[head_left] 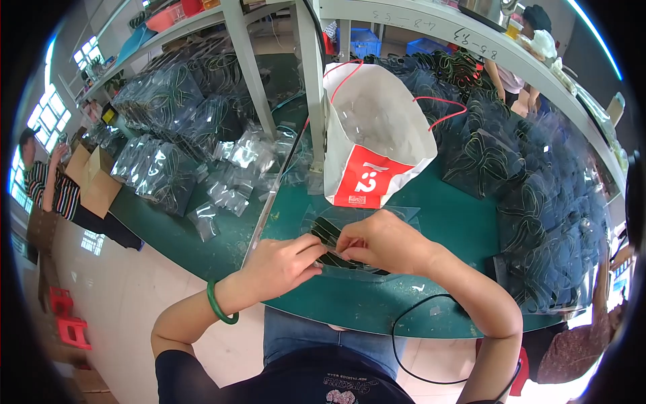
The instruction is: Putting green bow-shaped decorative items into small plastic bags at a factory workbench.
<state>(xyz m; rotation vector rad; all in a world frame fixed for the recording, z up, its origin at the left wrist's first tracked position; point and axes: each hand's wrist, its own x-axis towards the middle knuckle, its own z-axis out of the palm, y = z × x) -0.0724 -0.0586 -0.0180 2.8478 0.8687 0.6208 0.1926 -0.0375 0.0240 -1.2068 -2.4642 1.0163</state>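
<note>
The room is a workshop with a pale tiled floor; a green table (pixel 457 236) stands under a white shelf (pixel 417 21). The landmark is the paper bag (pixel 373 176), white with a red panel, upright on the table with clear plastic inside. Left of the bag lie loose clear packets (pixel 232 178); beyond them is a stack of packed goods (pixel 158 101). Right of the bag, larger piles of packed dark goods (pixel 552 209) line the table.

The dark piece (pixel 326 229), with pale lines on it, lies on the near side of the bag, partly covered by both hands.

Left hand (pixel 279 266): thumb and fingers drawn together in a pinch. Right hand (pixel 380 242): likewise pinching, fingertips almost meeting the left's. Both appear to grip thin clear plastic (pixel 330 252) over the dark piece; its exact form is too small to tell.

Step in hand, as judged: fine fingertip handling of the plastic. The next move calls for a secure pinch on both sides and light, even tension, lest the film slip or tear.
</note>
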